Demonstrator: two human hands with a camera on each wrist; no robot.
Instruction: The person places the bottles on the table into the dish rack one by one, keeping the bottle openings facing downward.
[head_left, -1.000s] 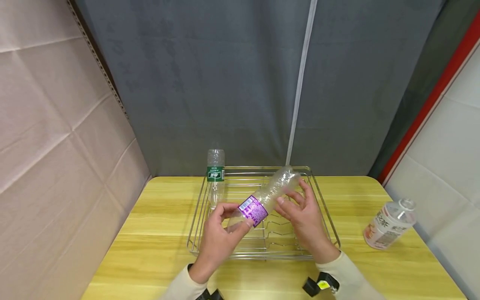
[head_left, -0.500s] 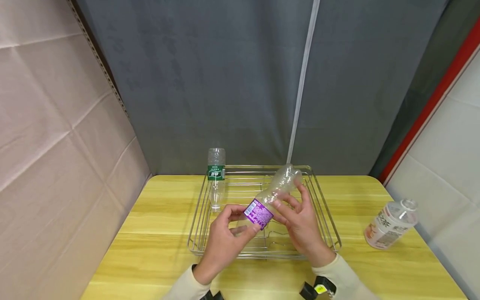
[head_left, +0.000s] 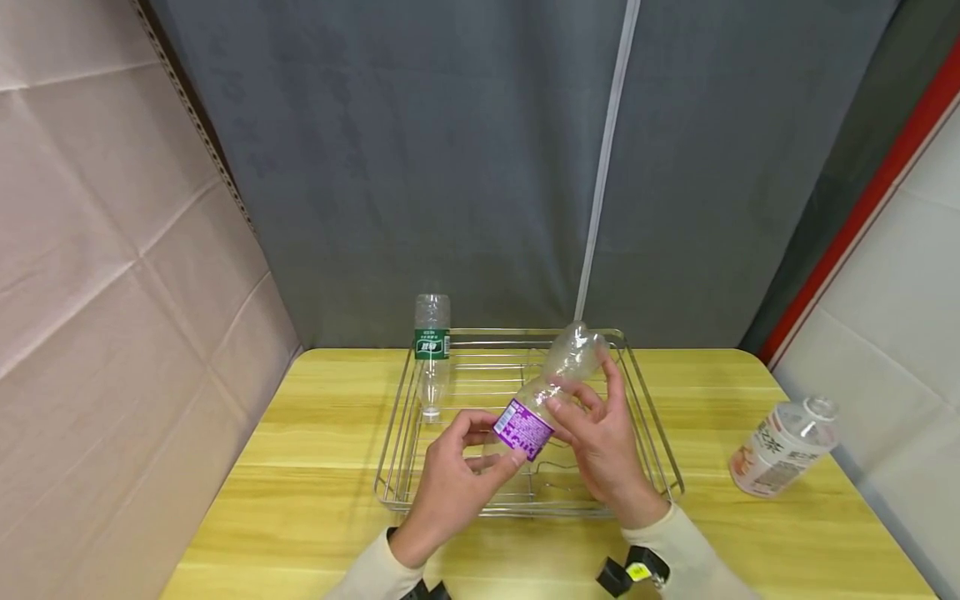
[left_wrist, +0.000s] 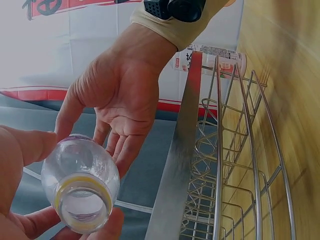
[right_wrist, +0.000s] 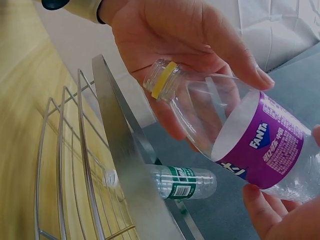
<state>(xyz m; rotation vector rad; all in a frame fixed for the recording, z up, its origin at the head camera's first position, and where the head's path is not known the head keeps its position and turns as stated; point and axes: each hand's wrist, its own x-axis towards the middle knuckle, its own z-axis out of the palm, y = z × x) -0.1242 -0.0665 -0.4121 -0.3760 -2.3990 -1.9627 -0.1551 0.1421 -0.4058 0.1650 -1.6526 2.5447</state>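
Note:
An uncapped clear plastic Fanta bottle [head_left: 523, 429] with a purple label slants above a wire rack [head_left: 555, 514]. My left hand [head_left: 459, 475] grips its shoulder end, thumb against the label's edge. Farther up the bottle, my right hand [head_left: 611, 454] holds the body with thumb and fingers. In the right wrist view the open neck with its yellow ring [right_wrist: 164, 80] lies near the left palm. A clear bottle with a green label [head_left: 432, 343] lies along the rack's left side, neck toward me.
On the table [head_left: 300, 467], right of the rack, a clear bottle with a white and pink label [head_left: 783, 447] leans in view, uncapped. A grey curtain [head_left: 420, 167] hangs behind the table. Pale cloth walls [head_left: 112, 333] flank both sides.
Both hands keep hold of the Fanta bottle. It has shifted slightly right and stands steeper in the head view; the left hand has moved right with it. The other bottles stay put.

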